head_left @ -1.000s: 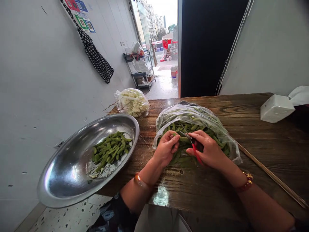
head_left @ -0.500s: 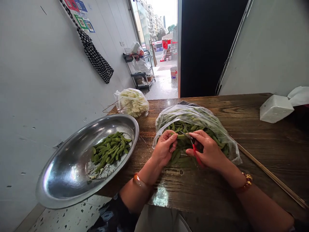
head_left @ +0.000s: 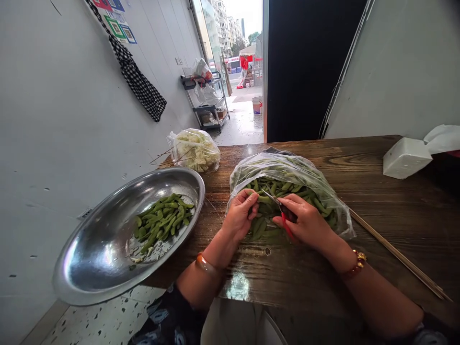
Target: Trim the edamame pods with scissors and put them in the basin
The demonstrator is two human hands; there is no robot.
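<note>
Between finger and thumb, my left hand [head_left: 243, 213] pinches one end of a green soybean pod [head_left: 265, 198]. My right hand [head_left: 304, 221] is closed round red-handled scissors [head_left: 286, 225], whose metal blades point up and left across the pod's other end. Right behind both hands lies a clear plastic bag [head_left: 287, 167] full of green pods, its mouth towards me, with loose pods [head_left: 259, 227] spilling onto the table below my hands. To the left, a big steel basin [head_left: 97, 258] holds a heap of pods [head_left: 163, 220] and some pale scraps.
The wooden table [head_left: 373, 201] bears a bag of cauliflower [head_left: 197, 149] at the back left, thin sticks [head_left: 398, 254] on the right and a white tissue box [head_left: 406, 157] at the far right. Beyond, a trolley [head_left: 204, 100] stands near the doorway.
The blades have shifted slightly relative to the pod, and my right fingers have drawn back a little from it. The whole view has moved slightly.
</note>
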